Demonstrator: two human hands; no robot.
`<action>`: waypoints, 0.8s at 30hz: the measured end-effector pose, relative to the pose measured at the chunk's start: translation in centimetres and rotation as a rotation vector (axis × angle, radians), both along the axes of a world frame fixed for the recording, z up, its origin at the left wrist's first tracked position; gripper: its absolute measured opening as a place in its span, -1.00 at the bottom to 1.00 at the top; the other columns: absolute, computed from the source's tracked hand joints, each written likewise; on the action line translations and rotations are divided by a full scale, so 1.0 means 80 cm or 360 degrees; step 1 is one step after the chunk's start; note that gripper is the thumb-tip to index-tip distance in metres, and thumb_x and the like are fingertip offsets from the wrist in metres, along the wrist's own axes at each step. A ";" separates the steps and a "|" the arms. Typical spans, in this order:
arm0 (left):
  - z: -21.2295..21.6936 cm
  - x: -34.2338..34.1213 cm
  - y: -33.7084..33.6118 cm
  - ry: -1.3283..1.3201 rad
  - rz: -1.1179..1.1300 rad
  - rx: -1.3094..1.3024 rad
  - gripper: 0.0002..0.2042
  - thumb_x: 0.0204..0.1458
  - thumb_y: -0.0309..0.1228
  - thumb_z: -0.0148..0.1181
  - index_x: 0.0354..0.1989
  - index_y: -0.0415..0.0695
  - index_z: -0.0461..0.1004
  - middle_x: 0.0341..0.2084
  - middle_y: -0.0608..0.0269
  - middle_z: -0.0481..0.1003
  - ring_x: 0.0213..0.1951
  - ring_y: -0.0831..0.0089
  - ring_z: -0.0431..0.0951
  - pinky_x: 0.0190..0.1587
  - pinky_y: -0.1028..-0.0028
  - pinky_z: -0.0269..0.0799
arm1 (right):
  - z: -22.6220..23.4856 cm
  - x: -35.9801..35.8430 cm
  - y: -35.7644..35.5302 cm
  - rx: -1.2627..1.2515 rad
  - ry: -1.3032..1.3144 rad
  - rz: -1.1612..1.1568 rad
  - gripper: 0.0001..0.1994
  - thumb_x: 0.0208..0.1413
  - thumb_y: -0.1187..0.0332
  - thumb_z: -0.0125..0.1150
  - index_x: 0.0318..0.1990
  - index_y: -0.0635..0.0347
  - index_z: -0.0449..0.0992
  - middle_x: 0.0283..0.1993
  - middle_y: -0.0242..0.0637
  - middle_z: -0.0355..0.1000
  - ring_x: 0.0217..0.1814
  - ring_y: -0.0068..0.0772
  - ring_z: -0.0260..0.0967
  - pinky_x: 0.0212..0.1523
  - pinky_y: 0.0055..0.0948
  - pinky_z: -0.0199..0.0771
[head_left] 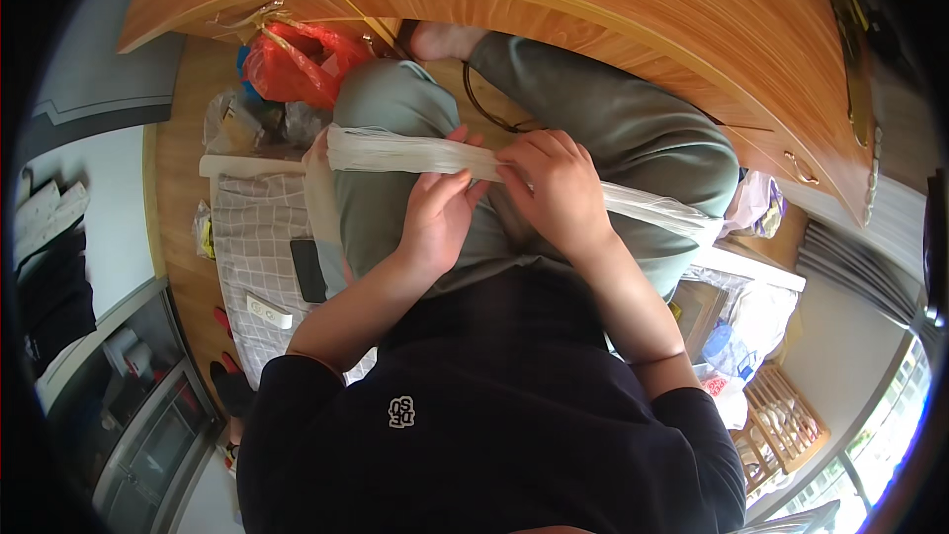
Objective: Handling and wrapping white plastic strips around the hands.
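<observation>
Plastic bag (395, 151), folded into a long strip, is being pinched by left hand (435, 213) and right hand (556, 188) over the lap, and any loosened grip risks it springing open.

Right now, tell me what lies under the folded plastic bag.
Under the folded plastic bag are the person's green-trousered legs. Both hands, left and right, cover its middle.

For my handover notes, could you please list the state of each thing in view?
clear plastic bag: flattened into a long strip, stretched across the lap
left hand: pinching the strip
right hand: gripping the strip
red plastic bag: crumpled, on the floor
black phone: face down on checked cloth
</observation>
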State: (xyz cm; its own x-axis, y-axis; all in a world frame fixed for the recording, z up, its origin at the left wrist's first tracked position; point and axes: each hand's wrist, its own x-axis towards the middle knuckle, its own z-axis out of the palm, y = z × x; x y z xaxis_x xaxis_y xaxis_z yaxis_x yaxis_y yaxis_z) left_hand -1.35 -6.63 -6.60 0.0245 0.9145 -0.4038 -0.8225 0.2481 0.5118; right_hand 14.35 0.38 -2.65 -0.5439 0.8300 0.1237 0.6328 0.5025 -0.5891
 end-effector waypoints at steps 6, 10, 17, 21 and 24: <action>-0.001 -0.006 0.002 0.0181 -0.0074 -0.0033 -0.41 0.10 -0.58 0.06 0.33 -0.19 0.05 0.22 0.20 0.22 0.15 0.49 0.28 0.18 0.42 0.18 | 0.007 -0.001 0.002 -0.0054 0.0102 -0.0028 -0.91 -0.09 0.45 0.30 -0.37 0.16 0.57 -0.33 -0.29 0.48 -0.21 -0.18 0.40 -0.14 -0.26 0.42; -0.008 -0.005 -0.001 0.0175 -0.0057 -0.0043 -0.44 0.12 -0.54 0.08 0.31 -0.19 0.08 0.20 0.20 0.25 0.15 0.50 0.29 0.16 0.43 0.20 | 0.008 -0.001 0.002 -0.0022 0.0196 -0.0031 -0.89 -0.09 0.46 0.31 -0.35 0.17 0.60 -0.30 -0.29 0.50 -0.21 -0.18 0.41 -0.13 -0.28 0.43; -0.019 0.001 -0.004 0.0201 0.0043 -0.0031 -0.59 0.15 -0.52 0.11 0.18 -0.18 0.25 0.10 0.22 0.37 0.09 0.50 0.37 0.11 0.44 0.25 | 0.015 0.002 0.001 -0.0021 0.0241 -0.0022 -0.86 -0.08 0.47 0.30 -0.30 0.18 0.62 -0.24 -0.27 0.53 -0.18 -0.18 0.43 -0.11 -0.30 0.45; -0.024 0.003 -0.001 0.0147 0.0089 0.0053 -0.81 0.17 -0.50 0.11 -0.05 -0.16 0.40 0.01 0.20 0.44 0.04 0.45 0.43 0.12 0.39 0.27 | 0.029 0.000 -0.002 -0.0010 0.0305 -0.0023 -0.87 -0.06 0.47 0.29 -0.31 0.21 0.60 -0.25 -0.25 0.52 -0.17 -0.17 0.43 -0.11 -0.29 0.45; -0.023 0.003 0.000 0.0032 0.0142 -0.0007 -0.88 0.18 -0.46 0.11 -0.13 -0.13 0.42 -0.01 0.19 0.45 0.04 0.41 0.44 0.14 0.35 0.27 | 0.040 0.004 -0.005 0.0065 0.0318 0.0024 -0.91 -0.06 0.47 0.30 -0.36 0.23 0.56 -0.35 -0.24 0.50 -0.30 -0.20 0.43 -0.25 -0.30 0.43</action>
State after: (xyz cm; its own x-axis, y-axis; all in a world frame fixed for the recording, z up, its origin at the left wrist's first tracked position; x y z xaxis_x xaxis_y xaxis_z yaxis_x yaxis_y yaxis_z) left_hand -1.07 -6.63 -8.41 -0.0652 0.9109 -0.4073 -0.8310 0.1764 0.5276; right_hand 14.69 -0.03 0.59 -0.5176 0.8141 0.2634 0.4978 0.5369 -0.6811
